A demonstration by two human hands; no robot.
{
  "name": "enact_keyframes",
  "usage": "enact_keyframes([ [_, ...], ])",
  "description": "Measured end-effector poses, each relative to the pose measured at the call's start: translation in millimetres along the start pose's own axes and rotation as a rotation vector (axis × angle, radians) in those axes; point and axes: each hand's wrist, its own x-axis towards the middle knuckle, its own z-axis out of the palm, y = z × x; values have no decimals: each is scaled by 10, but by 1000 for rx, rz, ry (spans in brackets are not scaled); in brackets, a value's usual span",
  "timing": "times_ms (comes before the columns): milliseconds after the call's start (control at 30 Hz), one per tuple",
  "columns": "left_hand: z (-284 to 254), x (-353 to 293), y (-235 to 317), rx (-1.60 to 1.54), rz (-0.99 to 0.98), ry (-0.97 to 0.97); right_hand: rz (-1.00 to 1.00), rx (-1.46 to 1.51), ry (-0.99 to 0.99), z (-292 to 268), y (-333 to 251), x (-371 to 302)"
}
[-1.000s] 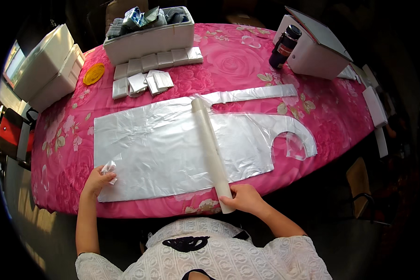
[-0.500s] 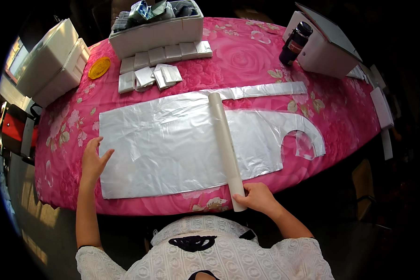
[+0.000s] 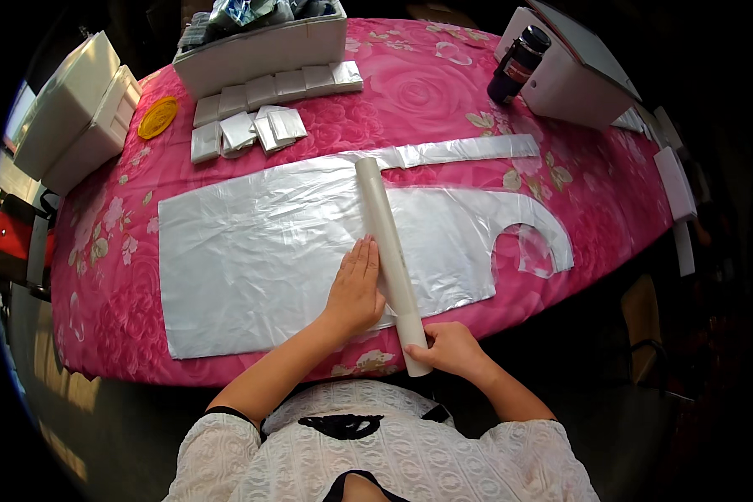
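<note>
A thin, translucent plastic apron (image 3: 251, 259) lies spread across the pink cloth, with a curved neck loop at its right end and a long strap along its far side. Across it rests a long pale tube (image 3: 386, 243), slanting from far to near. My right hand (image 3: 448, 350) grips the tube's near end, thumb on top. My left hand (image 3: 357, 286) lies flat on the plastic just left of the tube, fingers stretched out and pointing away from me. Whether its fingertips touch the tube is hard to tell.
Folded silvery plastic packets (image 3: 263, 128) sit in rows before a white foam box (image 3: 263, 60) filled with bundles. Left stand a yellow disc (image 3: 157, 118) and stacked white boxes (image 3: 79, 117). A dark flask (image 3: 519, 65) and another white box (image 3: 573, 88) stand far right on the floral tablecloth (image 3: 427, 92).
My left hand has moved right, from the plastic's left edge to beside the tube, and lies flat there. My right hand still holds the tube's near end. The whole view has shifted slightly.
</note>
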Motion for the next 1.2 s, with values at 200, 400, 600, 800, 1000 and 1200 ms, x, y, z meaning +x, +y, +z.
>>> enact_keyframes([
  [200, 8, -16, -31, 206, -30, -112, -151, -52, -36, -107, -47, 192],
  [400, 18, -5, -27, 183, -22, -131, -190, -186, 137, -526, -386, 1205],
  [600, 37, -41, -45, 177, -29, -126, -96, 99, 234, -722, -675, 2081],
  [800, 72, -20, -20, 202, -26, -132, -132, 1122, 230, -624, -542, 2533],
  [1000, 24, -26, -10, 204, -28, -126, -202, 1884, 355, -1011, -351, 2616],
  [1200, 31, -2, -1, 195, -29, -121, -484, 2075, 441, -2075, 299, 2483],
])
